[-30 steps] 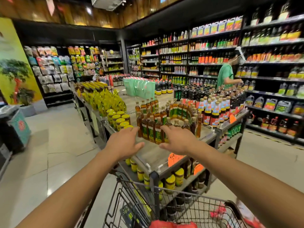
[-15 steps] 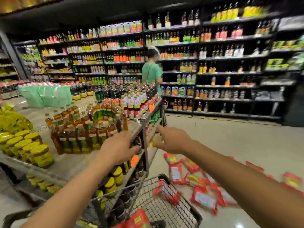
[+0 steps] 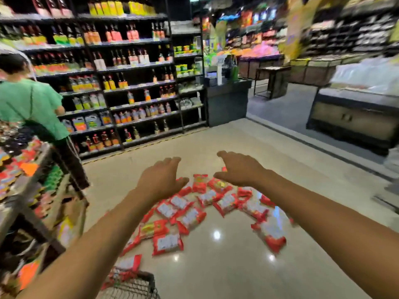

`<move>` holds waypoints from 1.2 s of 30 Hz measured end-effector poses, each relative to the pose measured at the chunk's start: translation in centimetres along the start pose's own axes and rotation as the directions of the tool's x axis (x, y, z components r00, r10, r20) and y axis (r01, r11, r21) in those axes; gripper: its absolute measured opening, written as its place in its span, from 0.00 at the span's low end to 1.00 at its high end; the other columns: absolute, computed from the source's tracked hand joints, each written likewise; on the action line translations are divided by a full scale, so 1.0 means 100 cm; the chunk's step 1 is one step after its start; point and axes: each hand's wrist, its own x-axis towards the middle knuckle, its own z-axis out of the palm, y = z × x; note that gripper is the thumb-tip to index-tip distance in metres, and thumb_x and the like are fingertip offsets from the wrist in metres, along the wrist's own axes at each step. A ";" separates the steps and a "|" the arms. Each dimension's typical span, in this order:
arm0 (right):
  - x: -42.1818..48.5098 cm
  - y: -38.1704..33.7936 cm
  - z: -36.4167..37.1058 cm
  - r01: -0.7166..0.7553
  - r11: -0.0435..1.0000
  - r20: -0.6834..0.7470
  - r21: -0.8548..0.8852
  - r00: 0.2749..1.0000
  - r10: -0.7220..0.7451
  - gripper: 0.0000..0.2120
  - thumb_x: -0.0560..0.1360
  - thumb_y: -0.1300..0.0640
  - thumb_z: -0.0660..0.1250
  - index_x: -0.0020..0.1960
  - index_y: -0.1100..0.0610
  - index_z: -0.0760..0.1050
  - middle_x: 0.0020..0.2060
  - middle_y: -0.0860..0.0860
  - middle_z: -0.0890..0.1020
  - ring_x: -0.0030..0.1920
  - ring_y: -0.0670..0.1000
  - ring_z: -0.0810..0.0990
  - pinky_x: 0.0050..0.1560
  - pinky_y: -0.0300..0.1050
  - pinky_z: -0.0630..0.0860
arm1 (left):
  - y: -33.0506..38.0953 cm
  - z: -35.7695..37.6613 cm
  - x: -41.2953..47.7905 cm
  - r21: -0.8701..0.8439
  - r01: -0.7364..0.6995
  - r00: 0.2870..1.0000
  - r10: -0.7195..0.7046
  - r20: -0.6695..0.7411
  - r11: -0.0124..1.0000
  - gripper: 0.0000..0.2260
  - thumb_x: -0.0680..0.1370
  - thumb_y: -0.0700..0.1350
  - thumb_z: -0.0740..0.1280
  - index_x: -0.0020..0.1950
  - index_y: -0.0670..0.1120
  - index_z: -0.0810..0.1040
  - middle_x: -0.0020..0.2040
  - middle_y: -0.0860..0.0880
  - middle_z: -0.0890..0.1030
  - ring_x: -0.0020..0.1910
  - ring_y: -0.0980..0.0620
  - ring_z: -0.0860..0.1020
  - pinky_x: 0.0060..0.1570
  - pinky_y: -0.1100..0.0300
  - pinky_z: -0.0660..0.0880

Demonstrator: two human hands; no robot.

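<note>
Several red and white packets (image 3: 190,216) lie scattered on the shiny beige floor in front of me. My left hand (image 3: 160,180) and my right hand (image 3: 238,169) are stretched out above them, palms down, fingers relaxed and spread, holding nothing. Neither hand touches a packet. At the bottom edge is the rim of a wire shopping cart (image 3: 133,285) with a few red packets inside it.
A display table of bottles (image 3: 23,186) stands at the left, with a person in a green shirt (image 3: 28,104) beside it. Tall shelves of bottles (image 3: 121,83) line the back wall. A dark counter (image 3: 226,100) and a low cabinet (image 3: 354,119) stand at the right.
The view has swung right, away from the bottle table, onto the packets on the floor. Both hands have left the table edge and now hover over the packets.
</note>
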 end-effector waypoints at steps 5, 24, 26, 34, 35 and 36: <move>-0.045 0.125 -0.005 -0.195 0.980 0.013 0.033 0.981 0.195 0.37 0.78 0.35 0.64 0.80 0.50 0.56 0.75 0.56 0.69 0.72 0.59 0.71 0.68 0.54 0.71 | 0.117 0.021 0.052 -0.022 -0.188 0.982 0.188 0.026 0.982 0.32 0.80 0.65 0.62 0.79 0.50 0.61 0.73 0.46 0.72 0.70 0.43 0.72 0.63 0.47 0.73; -0.092 0.319 0.033 -0.402 0.906 0.125 0.135 0.914 0.387 0.36 0.78 0.37 0.64 0.80 0.50 0.57 0.71 0.56 0.73 0.67 0.58 0.75 0.62 0.51 0.74 | 0.300 0.105 0.144 -0.094 -0.335 0.926 0.346 0.150 0.937 0.31 0.80 0.61 0.63 0.79 0.51 0.60 0.71 0.46 0.74 0.69 0.43 0.73 0.60 0.48 0.76; -0.080 0.328 0.040 -0.411 0.900 0.147 0.143 0.908 0.392 0.37 0.78 0.37 0.64 0.80 0.50 0.56 0.71 0.56 0.73 0.67 0.58 0.75 0.62 0.50 0.74 | 0.301 0.117 0.159 -0.095 -0.330 0.926 0.342 0.161 0.939 0.32 0.80 0.62 0.64 0.79 0.51 0.60 0.71 0.46 0.74 0.67 0.43 0.75 0.59 0.47 0.77; 0.005 0.365 0.080 -0.422 0.902 0.238 0.096 0.889 0.391 0.36 0.79 0.38 0.63 0.81 0.50 0.55 0.75 0.54 0.69 0.70 0.57 0.72 0.63 0.49 0.72 | 0.294 0.180 0.254 -0.176 -0.282 0.933 0.313 0.178 0.943 0.32 0.80 0.61 0.65 0.79 0.49 0.62 0.69 0.45 0.76 0.63 0.44 0.77 0.50 0.53 0.75; 0.020 0.371 0.085 -0.428 0.900 0.250 0.083 0.883 0.397 0.37 0.79 0.37 0.63 0.81 0.50 0.54 0.74 0.54 0.70 0.70 0.58 0.72 0.64 0.49 0.72 | 0.293 0.190 0.271 -0.203 -0.267 0.936 0.304 0.180 0.942 0.32 0.80 0.61 0.65 0.79 0.49 0.62 0.69 0.45 0.76 0.64 0.44 0.77 0.50 0.53 0.75; 0.035 0.378 0.090 -0.433 0.899 0.261 0.073 0.878 0.402 0.37 0.79 0.37 0.62 0.81 0.51 0.54 0.74 0.55 0.70 0.71 0.58 0.72 0.64 0.50 0.72 | 0.292 0.201 0.289 -0.228 -0.250 0.939 0.293 0.181 0.941 0.32 0.79 0.61 0.66 0.79 0.48 0.63 0.70 0.45 0.76 0.65 0.44 0.77 0.52 0.53 0.75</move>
